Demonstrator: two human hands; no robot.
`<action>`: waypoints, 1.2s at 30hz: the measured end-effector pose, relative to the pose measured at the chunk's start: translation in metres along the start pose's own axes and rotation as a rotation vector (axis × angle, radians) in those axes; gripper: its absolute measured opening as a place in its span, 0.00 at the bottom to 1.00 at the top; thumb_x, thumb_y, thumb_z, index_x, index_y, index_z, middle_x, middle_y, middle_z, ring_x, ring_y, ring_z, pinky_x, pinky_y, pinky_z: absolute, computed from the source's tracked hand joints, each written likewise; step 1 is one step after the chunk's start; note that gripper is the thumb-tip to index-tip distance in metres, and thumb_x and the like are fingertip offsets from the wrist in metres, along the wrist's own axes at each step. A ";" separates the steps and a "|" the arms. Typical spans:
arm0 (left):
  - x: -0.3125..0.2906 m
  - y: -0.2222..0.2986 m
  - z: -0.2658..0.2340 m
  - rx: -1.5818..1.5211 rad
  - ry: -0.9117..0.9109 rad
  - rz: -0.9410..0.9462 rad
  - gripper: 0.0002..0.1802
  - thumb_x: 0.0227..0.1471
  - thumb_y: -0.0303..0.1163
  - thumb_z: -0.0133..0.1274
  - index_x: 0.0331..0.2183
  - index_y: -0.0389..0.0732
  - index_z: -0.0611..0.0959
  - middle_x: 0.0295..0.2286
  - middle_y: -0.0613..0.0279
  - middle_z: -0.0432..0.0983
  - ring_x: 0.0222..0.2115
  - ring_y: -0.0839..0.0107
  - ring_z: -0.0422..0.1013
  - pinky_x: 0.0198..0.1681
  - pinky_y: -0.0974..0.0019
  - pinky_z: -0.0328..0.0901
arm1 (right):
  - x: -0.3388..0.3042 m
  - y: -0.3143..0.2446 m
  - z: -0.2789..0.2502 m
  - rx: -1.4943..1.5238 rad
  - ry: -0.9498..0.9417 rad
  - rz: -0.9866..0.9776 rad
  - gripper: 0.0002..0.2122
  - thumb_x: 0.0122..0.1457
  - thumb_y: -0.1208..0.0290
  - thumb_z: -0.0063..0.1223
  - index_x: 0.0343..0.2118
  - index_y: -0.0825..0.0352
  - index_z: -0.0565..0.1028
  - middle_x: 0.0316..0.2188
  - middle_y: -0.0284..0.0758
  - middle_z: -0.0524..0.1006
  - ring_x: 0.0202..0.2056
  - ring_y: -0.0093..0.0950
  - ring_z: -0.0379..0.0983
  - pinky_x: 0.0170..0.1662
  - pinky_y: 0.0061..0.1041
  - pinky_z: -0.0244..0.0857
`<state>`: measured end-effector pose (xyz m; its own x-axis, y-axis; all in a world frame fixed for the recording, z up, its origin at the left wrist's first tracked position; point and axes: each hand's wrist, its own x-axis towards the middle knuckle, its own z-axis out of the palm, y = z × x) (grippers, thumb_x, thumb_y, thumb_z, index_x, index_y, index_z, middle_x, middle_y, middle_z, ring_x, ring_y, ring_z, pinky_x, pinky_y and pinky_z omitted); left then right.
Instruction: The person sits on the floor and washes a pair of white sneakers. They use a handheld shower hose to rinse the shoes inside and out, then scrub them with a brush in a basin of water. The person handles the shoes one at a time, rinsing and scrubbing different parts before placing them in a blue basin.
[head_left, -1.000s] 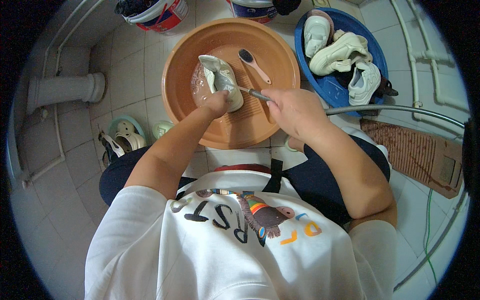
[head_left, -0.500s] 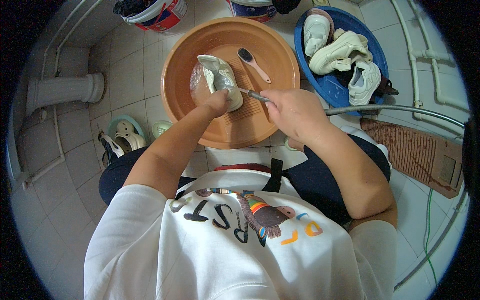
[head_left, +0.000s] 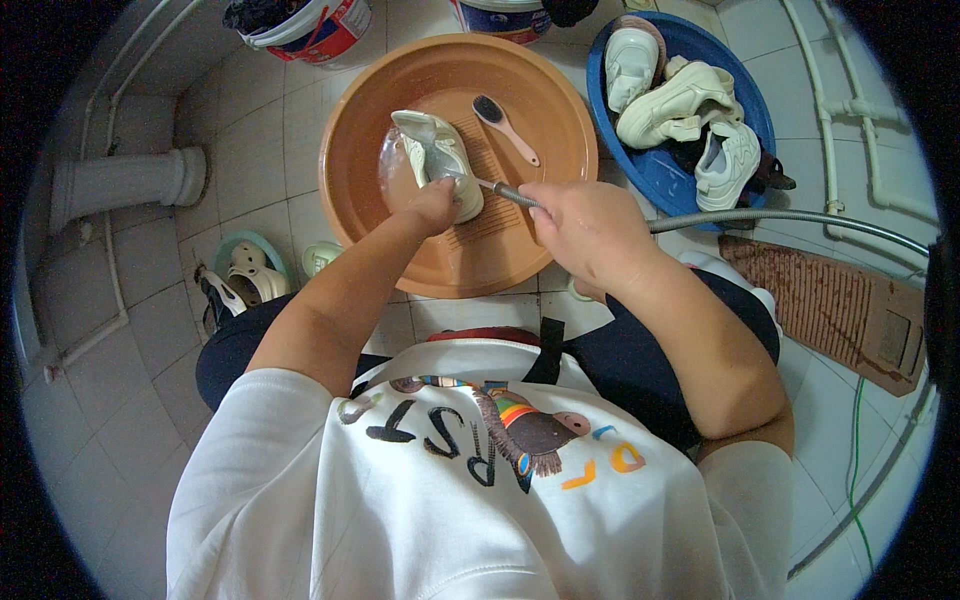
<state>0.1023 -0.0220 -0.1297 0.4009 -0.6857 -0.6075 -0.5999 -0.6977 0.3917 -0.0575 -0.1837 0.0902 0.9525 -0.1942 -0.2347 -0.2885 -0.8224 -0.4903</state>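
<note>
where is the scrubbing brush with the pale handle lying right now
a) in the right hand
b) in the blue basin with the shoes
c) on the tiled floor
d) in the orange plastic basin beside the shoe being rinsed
d: the pale-handled scrubbing brush lies inside the round orange plastic basin, just right of the white shoe that the left hand steadies, while the right hand grips the metal hose.

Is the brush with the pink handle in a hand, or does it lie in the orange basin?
It lies in the orange basin, untouched. The brush rests beside the white shoe; neither hand holds it.
</note>
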 end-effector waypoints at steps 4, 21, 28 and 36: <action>-0.003 0.004 -0.003 0.003 -0.012 -0.008 0.21 0.47 0.35 0.47 0.42 0.34 0.68 0.44 0.42 0.64 0.46 0.49 0.62 0.50 0.57 0.58 | 0.001 0.001 0.000 -0.020 -0.012 0.004 0.08 0.53 0.68 0.41 0.29 0.64 0.74 0.19 0.42 0.74 0.24 0.41 0.72 0.28 0.41 0.66; 0.002 -0.006 0.013 -0.016 0.038 -0.003 0.29 0.46 0.35 0.48 0.49 0.37 0.60 0.50 0.44 0.56 0.50 0.48 0.56 0.53 0.59 0.54 | -0.001 -0.001 -0.004 0.001 -0.012 0.007 0.09 0.52 0.69 0.41 0.30 0.64 0.74 0.20 0.43 0.74 0.25 0.41 0.72 0.29 0.40 0.66; 0.003 -0.005 0.015 0.035 0.071 0.005 0.29 0.46 0.36 0.48 0.48 0.35 0.61 0.50 0.41 0.55 0.51 0.47 0.55 0.54 0.58 0.53 | -0.002 0.001 -0.002 -0.033 0.002 0.007 0.09 0.52 0.68 0.43 0.33 0.62 0.74 0.20 0.42 0.75 0.25 0.40 0.73 0.28 0.39 0.66; 0.009 -0.012 0.021 0.006 0.081 0.016 0.33 0.46 0.36 0.49 0.52 0.35 0.57 0.53 0.42 0.51 0.53 0.47 0.52 0.56 0.59 0.51 | -0.003 0.002 -0.002 -0.023 0.028 -0.008 0.08 0.52 0.68 0.43 0.30 0.64 0.74 0.19 0.42 0.74 0.24 0.41 0.73 0.27 0.40 0.66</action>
<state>0.0980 -0.0152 -0.1542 0.4458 -0.7111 -0.5437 -0.6102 -0.6858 0.3966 -0.0604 -0.1861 0.0913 0.9572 -0.2023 -0.2068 -0.2788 -0.8359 -0.4729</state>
